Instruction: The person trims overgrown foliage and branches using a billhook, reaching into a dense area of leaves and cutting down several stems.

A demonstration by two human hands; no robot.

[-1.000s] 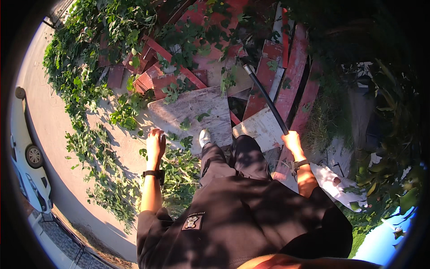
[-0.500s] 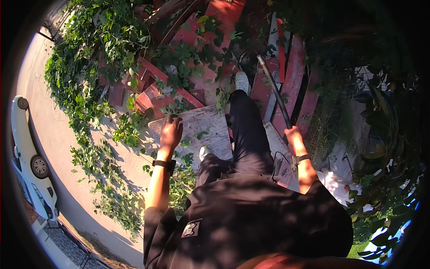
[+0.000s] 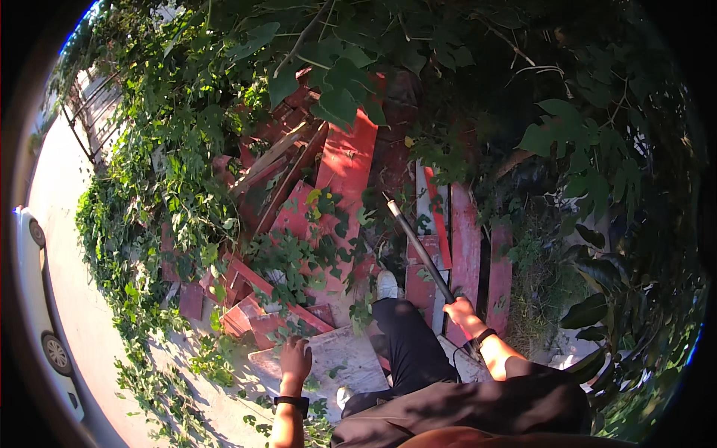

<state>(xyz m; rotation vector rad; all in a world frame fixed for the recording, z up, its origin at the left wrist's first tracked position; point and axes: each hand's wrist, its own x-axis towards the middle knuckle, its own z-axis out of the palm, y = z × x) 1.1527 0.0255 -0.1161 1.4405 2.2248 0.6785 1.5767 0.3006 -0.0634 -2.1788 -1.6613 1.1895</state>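
Pole [image 3: 424, 255] in right hand [image 3: 461, 308], left hand [image 3: 296, 360] free

The hands are well apart. The right has its fingers wrapped round the pole's near part; the left, loosely curled, shows nothing in its grasp and lies over a pale board [image 3: 328, 366], though whether it touches cannot be told. From the right fist the pole's long axis runs forward and slants leftward, its narrow tip pointing away from the body; the left hand is the farther one. Beyond lie red boards [image 3: 348, 160] among leafy vines [image 3: 142, 224], with a white car [image 3: 36, 287] far left. No container can be made out.
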